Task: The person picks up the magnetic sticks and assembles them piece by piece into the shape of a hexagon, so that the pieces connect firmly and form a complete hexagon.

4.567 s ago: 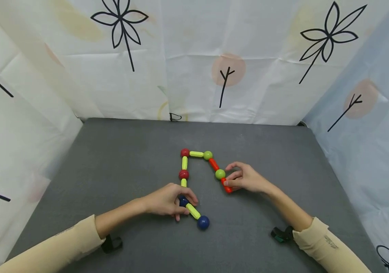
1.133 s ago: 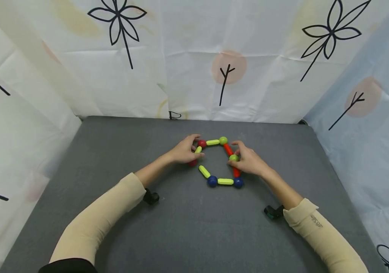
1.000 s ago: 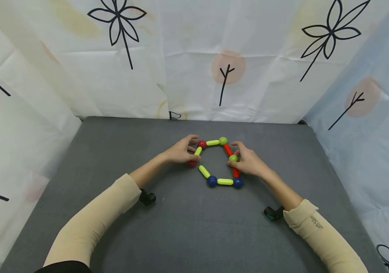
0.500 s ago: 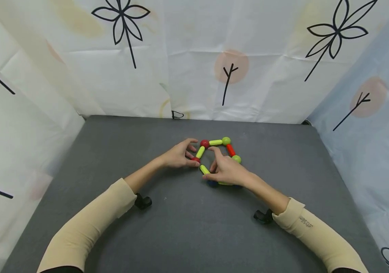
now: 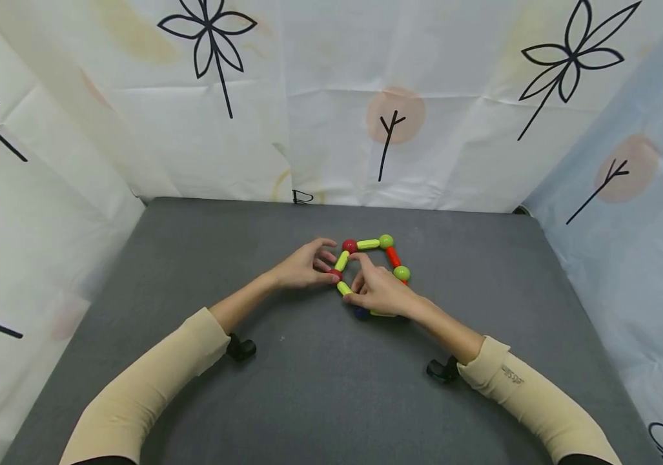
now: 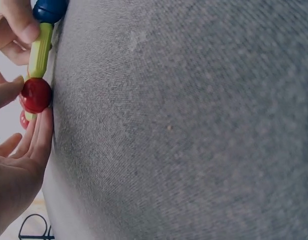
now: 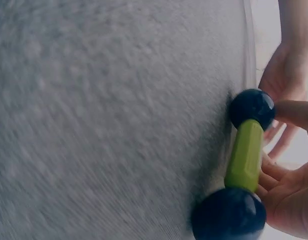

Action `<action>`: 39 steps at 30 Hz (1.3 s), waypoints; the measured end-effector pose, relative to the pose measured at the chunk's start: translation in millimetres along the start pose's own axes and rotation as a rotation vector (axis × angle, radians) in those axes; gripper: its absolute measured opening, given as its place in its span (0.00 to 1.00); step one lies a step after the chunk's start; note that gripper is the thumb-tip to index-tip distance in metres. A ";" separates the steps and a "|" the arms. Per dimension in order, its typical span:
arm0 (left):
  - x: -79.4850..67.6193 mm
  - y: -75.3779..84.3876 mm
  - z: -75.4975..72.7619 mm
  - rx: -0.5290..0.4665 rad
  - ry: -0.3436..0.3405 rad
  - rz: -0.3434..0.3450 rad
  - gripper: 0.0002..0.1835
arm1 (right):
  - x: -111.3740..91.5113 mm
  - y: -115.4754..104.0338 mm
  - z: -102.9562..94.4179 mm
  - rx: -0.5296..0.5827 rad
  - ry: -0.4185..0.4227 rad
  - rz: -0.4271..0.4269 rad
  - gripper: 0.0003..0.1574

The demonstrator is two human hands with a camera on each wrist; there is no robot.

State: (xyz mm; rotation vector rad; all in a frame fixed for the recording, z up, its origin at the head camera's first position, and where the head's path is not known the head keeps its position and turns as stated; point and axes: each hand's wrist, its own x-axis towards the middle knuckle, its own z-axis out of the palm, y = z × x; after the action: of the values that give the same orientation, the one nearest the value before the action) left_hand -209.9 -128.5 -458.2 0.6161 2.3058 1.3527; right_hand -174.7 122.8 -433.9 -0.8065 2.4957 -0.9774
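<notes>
A ring of magnetic balls and rods lies on the table. In the head view my left hand (image 5: 303,266) holds the nearer red ball (image 5: 335,276) at the ring's left, thumb on one side and fingers on the other. My right hand (image 5: 386,290) reaches over the ring and pinches the front-left yellow-green rod (image 5: 344,289). In the left wrist view that rod (image 6: 40,52) meets the red ball (image 6: 36,95) at one end and a blue ball (image 6: 50,10) at the other. The right wrist view shows two blue balls (image 7: 251,109) joined by a yellow-green rod (image 7: 244,157).
The ring's far side has another red ball (image 5: 349,246), a yellow-green rod (image 5: 368,244) and a green ball (image 5: 386,241). A red rod (image 5: 393,257) leads to a second green ball (image 5: 401,273). Grey table (image 5: 308,400) lies underneath; a printed curtain (image 5: 325,129) hangs behind.
My right hand left the right-hand green ball and moved left to the front-left rod. The gap between that rod and the red ball has closed. Earlier, the chain was open at its front right.
</notes>
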 end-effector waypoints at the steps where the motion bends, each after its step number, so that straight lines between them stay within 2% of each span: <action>1: 0.6 -0.2 1.2 0.023 0.000 0.016 0.43 | -0.4 0.9 -2.8 0.012 -0.005 -0.002 0.53; 4: 3.2 0.7 5.9 0.098 0.005 0.057 0.45 | -2.6 5.5 -16.3 0.028 0.018 -0.004 0.48; 6: 5.4 2.3 9.9 0.162 0.025 0.067 0.46 | -4.9 11.3 -27.7 -0.006 0.076 0.002 0.45; 10: 11.4 7.8 18.7 0.268 0.079 0.033 0.48 | -9.3 31.8 -47.1 -0.138 0.209 0.088 0.43; 11: 16.4 3.2 21.5 0.303 0.092 0.032 0.50 | -10.5 37.3 -50.5 -0.160 0.224 0.118 0.44; 13: 24.2 2.4 26.8 0.355 0.112 0.011 0.53 | -12.3 47.8 -55.0 -0.169 0.217 0.165 0.46; 17: 32.8 11.7 37.0 0.474 0.097 -0.024 0.60 | -14.9 62.2 -57.5 -0.102 0.148 0.180 0.47; 19: 30.3 26.6 40.8 0.520 0.078 -0.049 0.60 | -16.5 66.6 -58.1 -0.069 0.125 0.179 0.47; 24: 31.1 33.5 46.3 0.588 0.070 -0.046 0.59 | -22.2 72.0 -61.4 -0.025 0.116 0.206 0.49; 28: 31.4 37.6 53.8 0.722 0.095 0.019 0.60 | -24.5 75.1 -63.8 0.008 0.115 0.213 0.50; 32: 34.1 49.8 72.5 0.870 0.096 0.127 0.67 | -24.5 76.1 -64.4 0.044 0.110 0.213 0.50; 35: 37.5 61.8 87.5 0.879 0.067 0.166 0.75 | -23.6 74.8 -63.5 0.075 0.107 0.207 0.49; 39: 45.9 69.5 99.0 0.843 0.016 0.138 0.80 | -22.6 72.5 -61.3 0.108 0.104 0.211 0.47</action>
State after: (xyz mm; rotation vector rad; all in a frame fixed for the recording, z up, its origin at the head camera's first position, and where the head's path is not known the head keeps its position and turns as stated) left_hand -182.4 -2.6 -447.0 1.0126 2.8426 0.3595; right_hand -215.1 211.4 -439.2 -0.4593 2.5257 -1.0916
